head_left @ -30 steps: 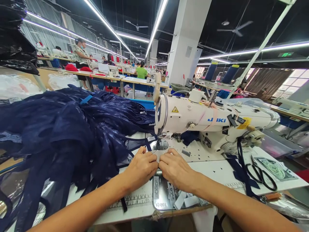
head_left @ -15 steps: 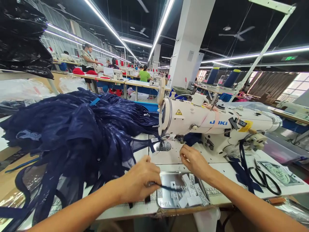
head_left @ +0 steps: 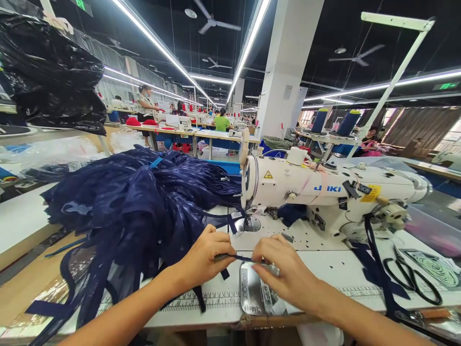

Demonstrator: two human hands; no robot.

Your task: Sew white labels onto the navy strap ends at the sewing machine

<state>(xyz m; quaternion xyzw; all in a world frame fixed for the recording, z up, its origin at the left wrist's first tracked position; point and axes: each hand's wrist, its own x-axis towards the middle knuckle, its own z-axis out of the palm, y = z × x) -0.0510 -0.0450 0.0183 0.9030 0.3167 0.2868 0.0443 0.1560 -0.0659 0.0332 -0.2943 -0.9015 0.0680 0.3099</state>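
Observation:
My left hand [head_left: 205, 259] and my right hand [head_left: 284, 271] pinch the two ends of a short stretch of narrow navy strap [head_left: 242, 258], held taut just above the table. Below the strap lies a small metal tray [head_left: 252, 294] with white labels in it. The strap runs from a big heap of sheer navy fabric [head_left: 137, 206] piled to my left. A white Juki sewing machine [head_left: 324, 190] stands right behind my hands, its needle [head_left: 248, 222] a little beyond the strap.
Black scissors [head_left: 410, 278] and a loose navy strip [head_left: 374, 269] lie on the white table [head_left: 342, 271] at the right. Two blue thread cones [head_left: 333, 122] stand behind the machine. A black plastic bag [head_left: 54, 86] hangs upper left. Other people sit at far tables.
My right hand came back from near the machine base to the strap in front of me. My left hand rose slightly with the strap, which both hands now stretch between them.

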